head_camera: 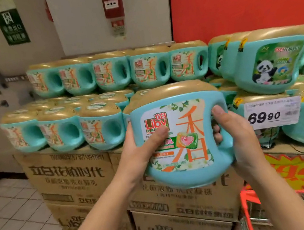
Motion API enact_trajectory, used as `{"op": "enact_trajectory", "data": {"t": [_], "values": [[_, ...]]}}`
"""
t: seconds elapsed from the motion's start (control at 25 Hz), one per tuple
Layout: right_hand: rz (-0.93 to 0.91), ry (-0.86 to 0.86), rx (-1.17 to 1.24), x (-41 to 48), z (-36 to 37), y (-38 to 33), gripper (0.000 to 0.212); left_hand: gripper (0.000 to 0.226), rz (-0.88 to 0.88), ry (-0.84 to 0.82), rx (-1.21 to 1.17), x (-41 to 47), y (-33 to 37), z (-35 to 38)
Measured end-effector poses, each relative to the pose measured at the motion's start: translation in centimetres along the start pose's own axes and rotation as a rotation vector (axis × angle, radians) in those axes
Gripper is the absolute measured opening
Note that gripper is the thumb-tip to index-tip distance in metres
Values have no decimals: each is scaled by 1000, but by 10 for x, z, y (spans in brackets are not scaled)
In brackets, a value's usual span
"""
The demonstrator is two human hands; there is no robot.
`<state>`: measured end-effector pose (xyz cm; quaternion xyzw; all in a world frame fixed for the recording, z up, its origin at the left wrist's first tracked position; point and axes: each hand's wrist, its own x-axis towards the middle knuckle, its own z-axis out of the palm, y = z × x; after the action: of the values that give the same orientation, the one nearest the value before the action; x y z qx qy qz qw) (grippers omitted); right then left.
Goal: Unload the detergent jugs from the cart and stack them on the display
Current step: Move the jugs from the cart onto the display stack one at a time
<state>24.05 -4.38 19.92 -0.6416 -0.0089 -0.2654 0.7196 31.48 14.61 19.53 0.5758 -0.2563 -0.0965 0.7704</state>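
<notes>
I hold one teal detergent jug [182, 136] with a gold cap and a Liby label up in front of the display. My left hand [143, 152] grips its left side, thumb pressed on the label. My right hand [237, 141] grips the handle on its right side, fingers through the handle hole. Behind it the display [93, 124] carries two tiers of matching jugs, the lower row [61, 129] and the upper row [118, 70]. The held jug hangs at the right end of the lower row, in front of the stacked jugs.
The jugs rest on stacked brown cartons [71, 177]. Panda-label jugs [270, 64] are piled at right, with a 69.90 price tag [272, 113]. A red cart rim [247, 209] shows at the lower right. White tiled floor [9, 213] lies to the left.
</notes>
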Motion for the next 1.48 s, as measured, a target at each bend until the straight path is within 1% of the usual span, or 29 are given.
{"op": "enact_trajectory", "data": {"t": [0.12,0.16,0.2,0.24,0.28,0.32,0.4,0.48,0.56,0.68,0.76,0.8,0.92,1.0,1.12,1.32,1.4,1.48], "values": [[-65,-99,-204,60,-4,-23,82,74,54,-24,46,70,20,-5],[-81,-137,-266,79,-6,-32,87,77,76,-44,55,93,25,-6],[-93,-166,-311,95,-5,-39,83,80,96,-60,62,112,28,-6],[-105,-184,-339,111,-5,-46,74,81,115,-69,67,131,29,-7],[-110,-181,-358,128,-4,-51,65,82,134,-77,70,149,29,-7],[-104,-155,-371,143,-5,-53,63,82,152,-83,78,165,29,-7],[-71,-84,-403,174,-9,-55,69,84,189,-101,116,199,26,-6],[-45,-47,-442,196,-14,-53,71,91,216,-110,170,231,21,-7],[-44,7,-463,217,-18,-46,66,100,222,-135,215,263,16,-9],[-42,112,-444,244,-27,-30,60,113,172,-173,270,304,6,-6],[-49,193,-451,259,-33,-16,65,120,133,-200,303,328,-2,-2],[-60,224,-459,265,-36,-9,69,120,128,-218,321,337,-8,-1],[-88,282,-502,276,-44,11,83,114,130,-259,356,355,-24,3],[-72,310,-518,282,-49,20,91,113,113,-274,361,363,-33,5],[-64,315,-520,289,-56,28,90,110,120,-286,416,374,-40,9],[-24,358,-506,294,-57,38,96,113,157,-171,473,374,-51,18],[-41,396,-514,291,-54,46,96,113,188,-140,511,374,-56,19],[-68,456,-549,289,-51,56,94,110,190,-126,494,373,-61,17]]}}
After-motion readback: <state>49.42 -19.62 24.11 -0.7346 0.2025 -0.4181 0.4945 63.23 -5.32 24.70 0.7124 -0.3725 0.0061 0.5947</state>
